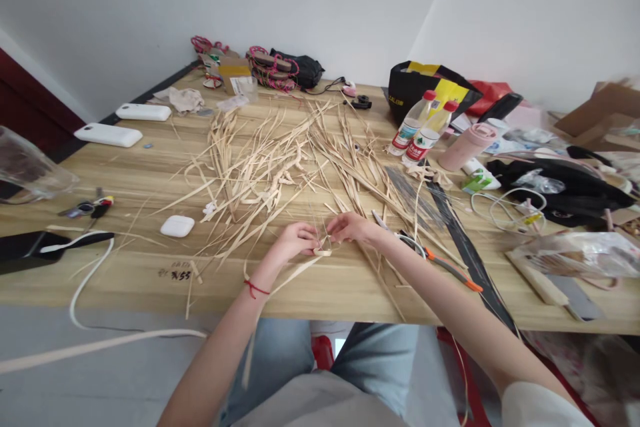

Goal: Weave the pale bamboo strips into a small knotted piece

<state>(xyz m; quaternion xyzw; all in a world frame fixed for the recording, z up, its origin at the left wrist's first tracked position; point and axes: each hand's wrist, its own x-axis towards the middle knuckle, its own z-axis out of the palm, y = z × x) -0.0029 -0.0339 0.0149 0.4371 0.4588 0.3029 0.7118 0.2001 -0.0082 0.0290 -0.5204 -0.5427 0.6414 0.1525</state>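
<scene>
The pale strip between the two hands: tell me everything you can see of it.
The pale strip is a thin, flat, straw-coloured band, like split bamboo or dried leaf. The left hand and right hand pinch it together just above the wooden table near its front edge. A short part looks folded between the fingertips, and a long tail runs down-left past the left wrist, over the edge.

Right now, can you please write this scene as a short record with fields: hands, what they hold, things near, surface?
left hand: left hand, fingers pinched on the strip
right hand: right hand, fingers meeting the left at the same strip
held: pale flat strip, folded between both hands
near left: white earbud case
near right: orange-handled tool
behind hands: loose pile of pale strips
surface: wooden table
</scene>
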